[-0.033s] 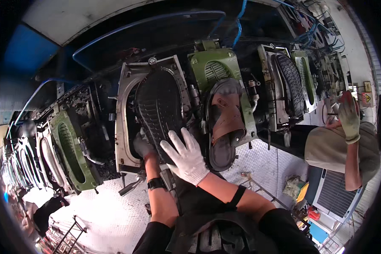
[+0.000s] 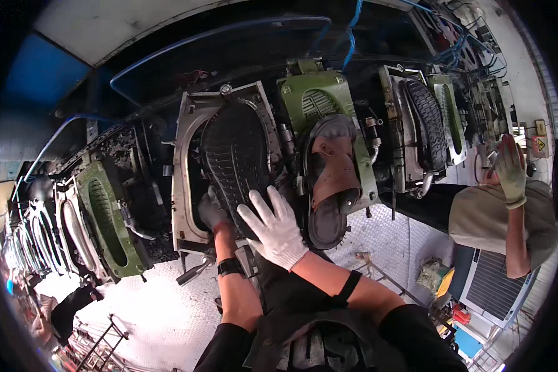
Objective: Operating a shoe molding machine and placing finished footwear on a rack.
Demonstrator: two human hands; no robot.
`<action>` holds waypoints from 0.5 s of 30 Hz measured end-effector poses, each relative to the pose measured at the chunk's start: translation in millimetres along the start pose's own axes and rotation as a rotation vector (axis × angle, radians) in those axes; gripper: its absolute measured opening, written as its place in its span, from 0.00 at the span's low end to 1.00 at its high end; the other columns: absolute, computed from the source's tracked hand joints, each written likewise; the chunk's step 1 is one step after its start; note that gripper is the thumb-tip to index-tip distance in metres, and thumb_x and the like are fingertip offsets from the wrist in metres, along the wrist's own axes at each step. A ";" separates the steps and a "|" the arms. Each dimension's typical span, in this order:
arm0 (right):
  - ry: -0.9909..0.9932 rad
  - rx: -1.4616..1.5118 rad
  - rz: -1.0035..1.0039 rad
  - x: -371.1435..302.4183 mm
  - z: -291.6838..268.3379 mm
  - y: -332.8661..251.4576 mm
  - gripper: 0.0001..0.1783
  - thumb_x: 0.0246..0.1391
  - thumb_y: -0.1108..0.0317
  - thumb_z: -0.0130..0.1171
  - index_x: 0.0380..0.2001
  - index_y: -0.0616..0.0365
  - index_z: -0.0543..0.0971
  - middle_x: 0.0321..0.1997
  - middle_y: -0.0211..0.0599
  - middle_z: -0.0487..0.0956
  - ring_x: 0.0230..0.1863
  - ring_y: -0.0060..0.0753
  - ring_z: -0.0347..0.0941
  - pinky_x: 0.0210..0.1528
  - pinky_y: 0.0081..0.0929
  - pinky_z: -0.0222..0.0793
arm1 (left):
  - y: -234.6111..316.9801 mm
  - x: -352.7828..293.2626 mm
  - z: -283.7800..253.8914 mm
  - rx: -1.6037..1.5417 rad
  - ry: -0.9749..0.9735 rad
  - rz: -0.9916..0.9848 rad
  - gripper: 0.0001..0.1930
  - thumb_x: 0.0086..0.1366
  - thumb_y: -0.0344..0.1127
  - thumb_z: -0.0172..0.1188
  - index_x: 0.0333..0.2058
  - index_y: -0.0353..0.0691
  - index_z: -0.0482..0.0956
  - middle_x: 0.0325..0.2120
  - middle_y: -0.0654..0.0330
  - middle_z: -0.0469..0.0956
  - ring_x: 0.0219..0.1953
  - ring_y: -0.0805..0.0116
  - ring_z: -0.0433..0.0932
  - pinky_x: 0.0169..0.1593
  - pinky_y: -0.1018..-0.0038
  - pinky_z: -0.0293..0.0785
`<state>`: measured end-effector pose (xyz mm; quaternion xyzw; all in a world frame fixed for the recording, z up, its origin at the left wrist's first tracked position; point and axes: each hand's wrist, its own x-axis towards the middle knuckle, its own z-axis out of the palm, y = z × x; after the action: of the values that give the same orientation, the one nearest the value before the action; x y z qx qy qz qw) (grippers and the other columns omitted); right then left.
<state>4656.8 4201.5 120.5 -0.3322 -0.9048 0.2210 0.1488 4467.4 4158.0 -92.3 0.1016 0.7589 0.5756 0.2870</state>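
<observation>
A black shoe sole [image 2: 237, 146], tread side up, lies tilted over a metal mould frame [image 2: 183, 161] in front of me. My right hand [image 2: 275, 229], in a white glove, rests with spread fingers on the sole's near end. My left hand [image 2: 213, 212], in a greyish glove, reaches into the dark gap at the sole's left edge; its fingers are mostly hidden there. Just right of the sole, a sandal with brown straps [image 2: 333, 173] and a dark footbed lies over the lower part of a green mould plate [image 2: 319, 96].
Further right, another black sole [image 2: 426, 121] sits in an upright mould beside a second green plate [image 2: 447, 115]. At left stands a green mould plate [image 2: 108, 217] with a sole-shaped hollow. A lever handle [image 2: 195, 273] juts out below my mould. A co-worker's gloved hand [image 2: 510, 173] is raised at right.
</observation>
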 end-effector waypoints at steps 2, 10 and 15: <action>-0.028 0.003 -0.005 1.5 -3.4 -3.6 0.48 0.31 0.59 0.73 0.61 0.45 0.66 0.67 0.44 0.58 0.66 0.64 0.52 0.63 0.55 0.56 | -13.9 12.3 -11.2 0.287 0.030 0.083 0.20 0.69 0.45 0.49 0.38 0.33 0.81 0.30 0.48 0.82 0.32 0.59 0.81 0.37 0.65 0.73; 0.009 -0.014 -0.069 -3.9 6.8 2.6 0.44 0.38 0.64 0.67 0.63 0.44 0.63 0.68 0.43 0.56 0.64 0.64 0.54 0.62 0.56 0.57 | -141.5 103.2 -13.3 0.097 -0.145 -0.058 0.21 0.67 0.49 0.48 0.43 0.40 0.80 0.36 0.52 0.81 0.38 0.57 0.80 0.41 0.66 0.73; 0.130 0.049 -0.123 -5.4 19.0 7.9 0.31 0.51 0.68 0.50 0.61 0.45 0.65 0.66 0.41 0.60 0.63 0.62 0.57 0.60 0.57 0.59 | -172.0 114.8 -73.8 0.161 -0.351 -0.049 0.21 0.67 0.50 0.45 0.50 0.46 0.78 0.43 0.58 0.80 0.44 0.60 0.79 0.46 0.69 0.73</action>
<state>4657.1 4197.6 99.5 -0.2859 -0.9062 0.2116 0.2286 4363.4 4099.0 -276.4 0.2045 0.7431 0.4794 0.4198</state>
